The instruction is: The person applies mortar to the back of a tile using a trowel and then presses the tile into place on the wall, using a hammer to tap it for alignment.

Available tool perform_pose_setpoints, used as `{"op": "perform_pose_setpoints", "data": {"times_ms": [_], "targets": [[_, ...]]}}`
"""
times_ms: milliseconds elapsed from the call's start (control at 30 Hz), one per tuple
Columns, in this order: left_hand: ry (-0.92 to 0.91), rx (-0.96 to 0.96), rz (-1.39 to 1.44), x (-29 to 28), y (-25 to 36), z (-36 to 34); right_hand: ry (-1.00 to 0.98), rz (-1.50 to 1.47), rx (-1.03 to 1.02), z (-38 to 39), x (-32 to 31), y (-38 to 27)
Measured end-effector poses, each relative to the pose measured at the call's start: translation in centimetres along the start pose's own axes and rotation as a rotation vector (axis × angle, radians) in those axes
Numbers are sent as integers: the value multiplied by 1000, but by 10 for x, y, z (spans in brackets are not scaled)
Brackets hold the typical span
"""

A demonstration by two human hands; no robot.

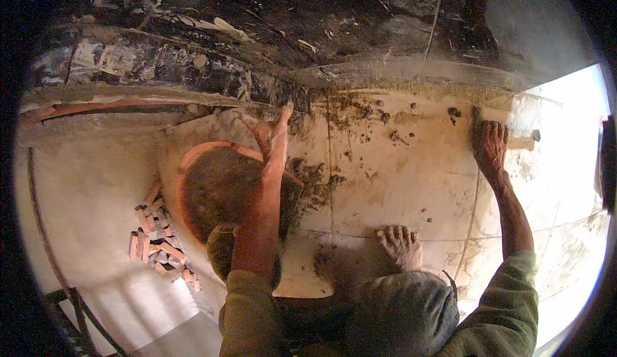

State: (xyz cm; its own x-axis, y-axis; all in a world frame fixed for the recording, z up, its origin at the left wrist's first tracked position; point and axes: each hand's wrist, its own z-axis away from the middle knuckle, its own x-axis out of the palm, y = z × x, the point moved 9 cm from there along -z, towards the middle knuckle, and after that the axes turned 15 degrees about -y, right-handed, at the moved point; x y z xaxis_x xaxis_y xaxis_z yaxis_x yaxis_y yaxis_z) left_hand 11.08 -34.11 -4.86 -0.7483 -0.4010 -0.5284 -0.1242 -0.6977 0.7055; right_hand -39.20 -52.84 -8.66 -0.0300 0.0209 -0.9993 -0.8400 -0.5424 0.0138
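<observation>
My left hand (273,129) reaches forward to the foot of the dark, smeared wall (257,87). Its fingers are spread, one pointing up against the wall's lower edge, with nothing visible in the grasp. Under that forearm lies an orange-rimmed pan (180,183) with a dark, grainy mix (222,187) in it. Out to the right, my right hand (493,143) is closed around a hand tool (524,140) low over the floor. The tool has a dark straight edge on its left and a dark rounded end on its right; its exact kind is unclear.
Dark clumps and smears dot the pale tiled floor (398,190). A heap of broken bricks (154,238) lies left of the pan. One bare foot (403,248) and a bent knee (405,312) are close below. Bright light washes out the right side.
</observation>
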Motion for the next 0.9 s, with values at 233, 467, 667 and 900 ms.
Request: {"op": "perform_pose_setpoints", "data": {"times_ms": [233,467,667,900], "targets": [[255,17,58,3,12,-3,-55,-418,-11,3,-83,-10],[247,49,163,2,-11,-28,187,-1440,263,22,-156,-6],[337,175,145,-2,33,4,43,-2087,238,28,-90,-59],[367,247,175,-8,50,8,-141,-2088,501,-12,-15,-118]]}}
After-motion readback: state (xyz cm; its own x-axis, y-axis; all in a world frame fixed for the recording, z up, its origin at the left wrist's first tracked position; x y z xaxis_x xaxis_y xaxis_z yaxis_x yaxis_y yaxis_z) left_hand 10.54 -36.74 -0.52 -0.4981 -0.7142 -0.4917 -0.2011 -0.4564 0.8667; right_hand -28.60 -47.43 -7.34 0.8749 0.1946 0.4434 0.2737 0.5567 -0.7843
